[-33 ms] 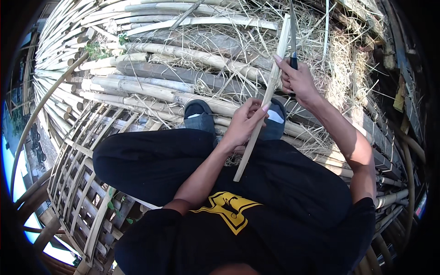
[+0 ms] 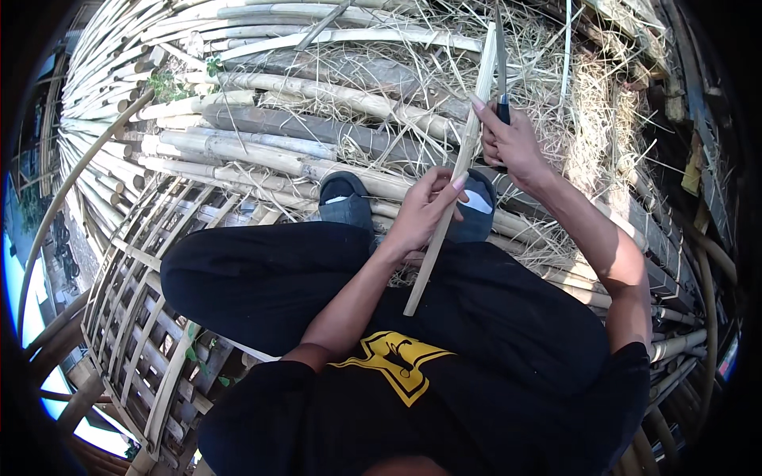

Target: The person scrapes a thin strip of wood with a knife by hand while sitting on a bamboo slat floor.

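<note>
A long, pale split-bamboo strip [image 2: 429,260] slants up and away from my lap. Around its middle, my left hand [image 2: 425,210] is closed, with the thumb lying along the upper face. Higher up, my right hand [image 2: 514,147] grips the dark handle of a knife [image 2: 502,67], and its thumb presses against the strip. The narrow blade points away from me, just right of the strip's far end and nearly parallel to it. The lower end of the strip rests free over my dark trousers.
Bamboo poles [image 2: 238,151] lie in rows beneath and ahead of me, strewn with thin shavings [image 2: 548,87]. A woven bamboo lattice [image 2: 151,317] stands at the left, beside a curved pole [image 2: 75,174]. My dark slippers [image 2: 345,208] rest on the poles.
The far end of the strip, the knife and my right hand have shifted slightly to the left. My left hand has barely moved.
</note>
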`<state>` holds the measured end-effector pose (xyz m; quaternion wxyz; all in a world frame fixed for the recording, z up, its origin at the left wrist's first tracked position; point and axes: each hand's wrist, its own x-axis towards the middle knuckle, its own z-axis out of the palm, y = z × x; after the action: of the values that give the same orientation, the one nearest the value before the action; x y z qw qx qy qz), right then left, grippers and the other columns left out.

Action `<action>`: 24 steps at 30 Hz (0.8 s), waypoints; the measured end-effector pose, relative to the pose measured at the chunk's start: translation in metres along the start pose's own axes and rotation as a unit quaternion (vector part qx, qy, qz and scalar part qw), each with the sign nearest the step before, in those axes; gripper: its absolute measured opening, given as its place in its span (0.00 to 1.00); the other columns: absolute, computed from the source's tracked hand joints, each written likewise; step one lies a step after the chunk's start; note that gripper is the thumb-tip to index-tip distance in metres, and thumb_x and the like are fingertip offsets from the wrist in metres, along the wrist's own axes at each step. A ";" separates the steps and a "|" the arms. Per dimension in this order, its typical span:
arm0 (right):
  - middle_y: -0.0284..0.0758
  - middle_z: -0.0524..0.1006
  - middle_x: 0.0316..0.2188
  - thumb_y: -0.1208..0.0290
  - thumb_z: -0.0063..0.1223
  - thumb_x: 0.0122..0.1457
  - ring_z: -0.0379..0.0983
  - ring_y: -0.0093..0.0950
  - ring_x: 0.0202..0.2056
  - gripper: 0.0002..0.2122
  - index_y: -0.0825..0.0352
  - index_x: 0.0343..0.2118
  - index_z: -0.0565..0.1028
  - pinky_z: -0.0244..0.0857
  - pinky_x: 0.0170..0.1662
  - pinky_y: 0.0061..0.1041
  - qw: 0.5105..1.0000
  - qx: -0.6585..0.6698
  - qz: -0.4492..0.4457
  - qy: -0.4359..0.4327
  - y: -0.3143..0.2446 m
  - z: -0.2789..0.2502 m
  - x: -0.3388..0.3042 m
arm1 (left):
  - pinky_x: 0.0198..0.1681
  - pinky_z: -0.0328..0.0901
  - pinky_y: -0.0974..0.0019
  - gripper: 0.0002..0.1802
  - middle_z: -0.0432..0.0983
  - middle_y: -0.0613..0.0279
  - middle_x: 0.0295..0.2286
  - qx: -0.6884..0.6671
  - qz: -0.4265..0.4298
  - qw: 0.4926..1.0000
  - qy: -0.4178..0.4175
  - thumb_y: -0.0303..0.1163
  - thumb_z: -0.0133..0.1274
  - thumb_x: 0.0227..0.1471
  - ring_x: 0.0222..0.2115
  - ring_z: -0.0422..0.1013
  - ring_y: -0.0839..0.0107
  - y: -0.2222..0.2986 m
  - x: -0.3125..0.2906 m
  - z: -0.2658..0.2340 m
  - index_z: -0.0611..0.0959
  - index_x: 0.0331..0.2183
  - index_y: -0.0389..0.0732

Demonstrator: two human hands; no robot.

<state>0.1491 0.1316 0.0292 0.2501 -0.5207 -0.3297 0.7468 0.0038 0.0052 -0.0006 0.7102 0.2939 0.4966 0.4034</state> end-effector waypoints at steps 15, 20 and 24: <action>0.18 0.57 0.13 0.61 0.53 0.61 0.49 0.10 0.11 0.12 0.60 0.26 0.66 0.43 0.13 0.14 0.999 -0.004 -0.026 -0.048 -0.029 0.029 0.016 | 0.14 0.63 0.76 0.18 0.73 0.59 0.24 -0.095 0.042 0.994 -0.033 0.38 0.41 0.64 0.13 0.69 0.76 0.050 0.008 -0.005 0.66 0.50 0.38; 0.18 0.57 0.11 0.59 0.54 0.61 0.49 0.10 0.10 0.16 0.59 0.22 0.64 0.41 0.13 0.15 0.991 -0.092 0.043 -0.088 -0.020 0.036 0.011 | 0.11 0.55 0.80 0.16 0.66 0.68 0.19 -0.123 -0.036 0.992 -0.016 0.39 0.40 0.64 0.10 0.61 0.83 0.052 0.007 -0.013 0.69 0.47 0.39; 0.26 0.63 0.11 0.53 0.54 0.59 0.56 0.17 0.14 0.21 0.67 0.18 0.71 0.51 0.19 0.26 0.905 -0.399 -0.145 -0.028 -0.019 0.009 0.029 | 0.10 0.49 0.81 0.14 0.57 0.73 0.17 -0.120 -0.018 0.992 0.017 0.39 0.39 0.64 0.10 0.53 0.87 0.044 0.008 -0.021 0.70 0.44 0.39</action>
<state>0.1315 0.1629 0.0281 0.1171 -0.5022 -0.6789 0.5226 -0.0264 0.0346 0.0243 0.7391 0.1902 0.4617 0.4520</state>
